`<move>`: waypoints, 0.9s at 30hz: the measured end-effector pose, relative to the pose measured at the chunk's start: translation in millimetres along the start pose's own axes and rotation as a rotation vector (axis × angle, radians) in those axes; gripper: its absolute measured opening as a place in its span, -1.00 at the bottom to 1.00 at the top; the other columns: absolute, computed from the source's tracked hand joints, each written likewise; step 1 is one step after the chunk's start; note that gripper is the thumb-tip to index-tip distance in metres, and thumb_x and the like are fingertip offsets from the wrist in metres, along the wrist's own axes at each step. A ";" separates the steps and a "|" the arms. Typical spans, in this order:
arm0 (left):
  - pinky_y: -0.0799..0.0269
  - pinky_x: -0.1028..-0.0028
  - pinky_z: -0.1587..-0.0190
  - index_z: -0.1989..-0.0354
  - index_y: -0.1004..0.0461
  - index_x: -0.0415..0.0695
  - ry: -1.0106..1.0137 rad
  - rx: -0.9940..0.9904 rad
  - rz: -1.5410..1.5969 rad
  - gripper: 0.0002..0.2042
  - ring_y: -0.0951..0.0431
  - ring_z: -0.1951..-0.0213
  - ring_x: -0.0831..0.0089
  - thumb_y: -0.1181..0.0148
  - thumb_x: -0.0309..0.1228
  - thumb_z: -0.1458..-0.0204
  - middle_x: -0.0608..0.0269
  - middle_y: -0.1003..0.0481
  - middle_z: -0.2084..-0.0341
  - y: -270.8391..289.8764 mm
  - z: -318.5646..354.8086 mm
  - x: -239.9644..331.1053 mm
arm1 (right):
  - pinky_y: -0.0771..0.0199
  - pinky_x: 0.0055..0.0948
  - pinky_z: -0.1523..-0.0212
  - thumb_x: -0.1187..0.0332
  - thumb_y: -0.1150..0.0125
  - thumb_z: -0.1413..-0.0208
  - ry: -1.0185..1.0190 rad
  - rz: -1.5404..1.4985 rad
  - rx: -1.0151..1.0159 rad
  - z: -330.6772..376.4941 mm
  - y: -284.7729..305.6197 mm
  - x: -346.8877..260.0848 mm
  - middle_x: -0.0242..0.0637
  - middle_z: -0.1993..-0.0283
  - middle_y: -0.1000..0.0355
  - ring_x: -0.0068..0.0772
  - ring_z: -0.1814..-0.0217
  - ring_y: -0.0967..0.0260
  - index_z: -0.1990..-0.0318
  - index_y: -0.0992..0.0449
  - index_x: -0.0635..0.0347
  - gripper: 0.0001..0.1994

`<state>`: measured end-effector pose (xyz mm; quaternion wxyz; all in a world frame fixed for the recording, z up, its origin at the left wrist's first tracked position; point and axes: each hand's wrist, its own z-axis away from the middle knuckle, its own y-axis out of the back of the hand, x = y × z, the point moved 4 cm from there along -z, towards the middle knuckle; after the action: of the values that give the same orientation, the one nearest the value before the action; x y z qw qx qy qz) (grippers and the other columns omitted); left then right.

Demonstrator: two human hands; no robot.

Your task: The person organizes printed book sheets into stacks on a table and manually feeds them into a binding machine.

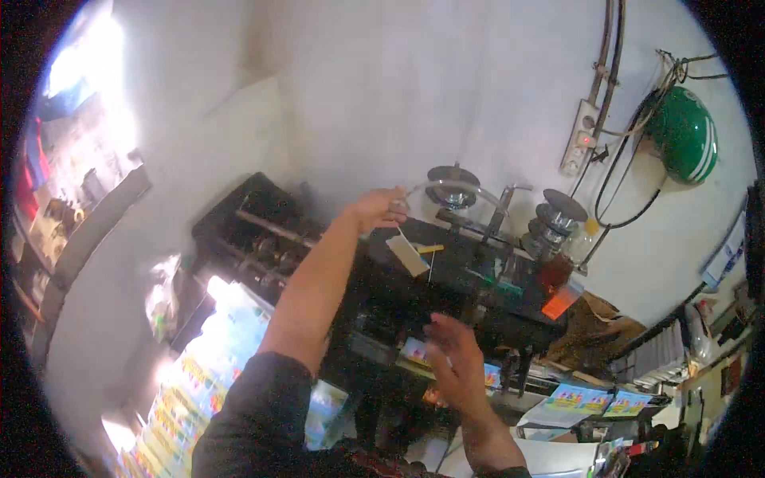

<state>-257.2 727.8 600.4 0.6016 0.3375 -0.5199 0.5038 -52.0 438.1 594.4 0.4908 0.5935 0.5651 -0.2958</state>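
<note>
My left hand (379, 210) reaches over a black machine (510, 295), its fingers closed at the end of a curved clear tube (466, 185). Whether the tube itself is in the grip cannot be made out. Just below these fingers is a beige flat piece (408, 255) with a thin light strip running up toward them. A short yellow piece (430, 248) lies beside it. Lower down, in front of the machine, my right hand (457, 350) hangs slightly blurred with its fingers apart. Behind it show small colourful printed sheets (414, 350).
Printed sheets (191, 382) are stacked at the lower left. Round metal discs (558, 215), an orange box (562, 299) and a yellow-capped bottle (587, 235) stand at the machine's right. On the wall are a power strip (579, 139) and a green helmet (685, 135).
</note>
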 end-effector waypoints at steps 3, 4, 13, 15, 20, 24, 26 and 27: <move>-0.50 0.38 0.18 0.00 -0.37 -0.16 -0.072 -0.326 -0.003 -0.62 -0.53 0.17 0.36 -0.08 -0.16 -0.13 0.11 -0.50 0.15 -12.2 -39.8 -6.1 | -0.26 -0.34 -0.18 0.42 -0.16 -0.13 0.000 -0.246 0.211 -56.1 -20.0 -4.6 -0.14 -0.09 -0.28 -0.30 -0.17 -0.26 -0.20 -0.15 0.24 -0.50; -0.48 0.41 0.23 0.05 -0.42 -0.17 -0.088 -0.318 -0.140 -0.69 -0.54 0.21 0.37 -0.06 -0.22 -0.14 0.11 -0.52 0.18 -15.9 -55.1 -4.2 | -0.26 -0.34 -0.18 0.42 -0.16 -0.13 0.003 -0.233 0.220 -79.2 -27.0 -2.8 -0.14 -0.09 -0.28 -0.30 -0.17 -0.26 -0.20 -0.15 0.24 -0.50; -0.54 0.37 0.30 0.24 -0.46 -0.24 -0.006 -0.229 0.088 -0.88 -0.51 0.39 0.41 -0.07 -0.51 -0.07 0.19 -0.49 0.37 3.6 -129.3 -27.3 | -0.23 -0.33 -0.03 0.47 -0.03 -0.11 -0.238 -0.714 0.753 -234.1 -14.6 76.0 -0.28 0.03 -0.28 -0.36 0.00 -0.22 -0.02 -0.27 0.22 -0.70; -0.55 0.38 0.31 0.21 -0.46 -0.24 -0.009 -0.210 0.067 -0.85 -0.52 0.38 0.40 -0.06 -0.52 -0.06 0.19 -0.49 0.37 -5.7 -138.0 -22.8 | -0.25 -0.35 0.03 0.44 -0.04 -0.12 -0.169 -0.702 0.976 -247.4 0.2 101.9 -0.28 0.08 -0.29 -0.36 0.06 -0.23 0.03 -0.30 0.20 -0.74; -0.52 0.41 0.32 -0.05 -0.39 -0.23 -0.035 -0.119 0.006 -0.66 -0.52 0.37 0.42 -0.08 -0.54 -0.06 0.23 -0.52 0.36 -9.3 -155.5 -15.9 | -0.30 -0.37 0.19 0.28 -0.05 -0.17 -0.447 -0.903 0.876 -276.9 20.4 137.4 -0.28 0.19 -0.37 -0.40 0.15 -0.31 0.10 -0.37 0.08 -0.81; -0.50 0.49 0.37 -0.04 -0.41 -0.17 -0.065 -0.197 -0.093 -0.67 -0.50 0.40 0.52 -0.08 -0.50 -0.06 0.31 -0.51 0.38 4.1 -180.4 -12.9 | -0.29 -0.49 0.60 0.06 0.07 -0.20 -0.465 -0.987 0.851 -297.7 13.5 137.9 -0.42 0.37 -0.42 -0.49 0.47 -0.36 0.25 -0.42 0.01 -0.74; -0.49 0.52 0.40 -0.04 -0.41 -0.16 -0.039 -0.235 -0.075 -0.67 -0.49 0.42 0.54 -0.09 -0.49 -0.06 0.32 -0.51 0.38 -20.0 -186.4 -10.7 | -0.30 -0.47 0.61 0.04 0.09 -0.20 -0.358 -1.041 0.805 -299.2 25.1 136.4 -0.41 0.38 -0.42 -0.48 0.48 -0.35 0.23 -0.42 0.00 -0.72; -0.50 0.48 0.33 0.01 -0.44 -0.19 -0.064 -0.251 -0.043 -0.70 -0.51 0.37 0.47 -0.09 -0.46 -0.06 0.25 -0.51 0.36 -17.8 -191.4 -9.7 | -0.30 -0.45 0.62 0.02 0.11 -0.20 -0.263 -1.098 0.708 -302.5 25.2 130.6 -0.40 0.39 -0.43 -0.48 0.48 -0.35 0.22 -0.42 -0.01 -0.70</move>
<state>-185.0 898.6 548.8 0.6328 0.2865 -0.5905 0.4108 -65.1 768.2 586.1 0.1094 0.3040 0.5895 -0.7404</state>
